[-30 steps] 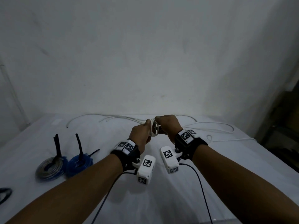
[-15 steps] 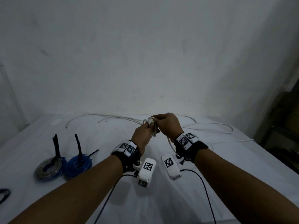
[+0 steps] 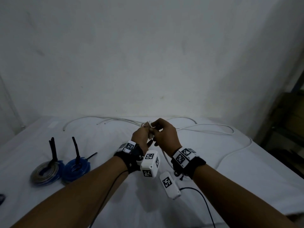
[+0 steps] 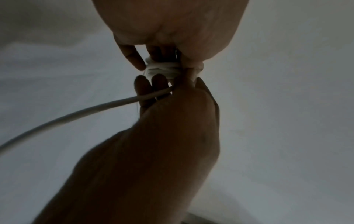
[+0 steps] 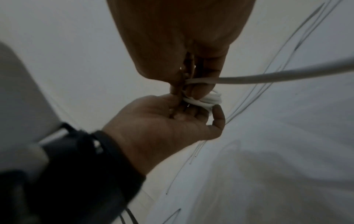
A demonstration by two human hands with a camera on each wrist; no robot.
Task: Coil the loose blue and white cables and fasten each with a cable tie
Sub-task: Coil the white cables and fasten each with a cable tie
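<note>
A small white cable coil [image 3: 148,129] hangs above the white table [image 3: 213,178], between both hands. My left hand [image 3: 145,130] curls its fingers round the coil [image 5: 206,100], seen from below in the right wrist view. My right hand [image 3: 155,128] is pressed against it and pinches the loose strand [image 5: 287,75] where it meets the coil [image 4: 162,69]. That strand [image 4: 76,115] trails away down to the table. The hands hide most of the coil in the head view.
Two tied bundles lie at the left: a grey-blue coil [image 3: 46,171] and a blue coil [image 3: 76,167], each with black ties sticking up. Loose white cables [image 3: 213,129] run along the table's far side and right. Dark shelving [image 3: 287,129] stands past the right edge.
The right hand has swung over and round the coil, closing against the left hand. The coil's open ring, visible a second ago, is now mostly covered.
</note>
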